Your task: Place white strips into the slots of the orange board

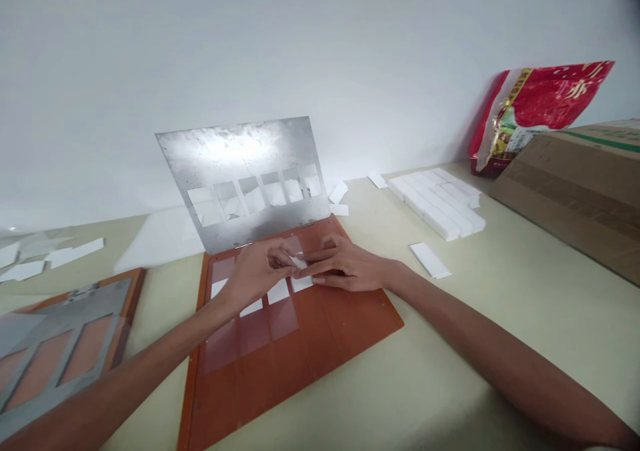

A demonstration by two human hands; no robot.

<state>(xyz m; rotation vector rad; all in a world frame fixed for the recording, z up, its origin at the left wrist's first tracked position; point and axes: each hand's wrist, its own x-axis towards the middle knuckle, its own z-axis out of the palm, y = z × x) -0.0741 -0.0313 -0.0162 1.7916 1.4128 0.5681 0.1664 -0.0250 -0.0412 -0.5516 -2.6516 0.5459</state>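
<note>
A white card (302,283) lies in the brown jig (280,364), its long axis toward the raised metal plate (244,166), between the left hand (265,264), pinched nearly closed, hold unclear, and the adjacent right hand (350,264), loosely spread, gripping nothing visible.

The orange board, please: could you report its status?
Left hand and right hand at a white card on the orange board. Metal plate raised behind. Nothing visibly blocking the hands.

Shiny red pkg (555,101) w/ yellow & white print, upright nr plain pale wall (350,38), partly behind brown cardbd box (575,191), green-striped on top, R side of tabletop (530,284)
</note>
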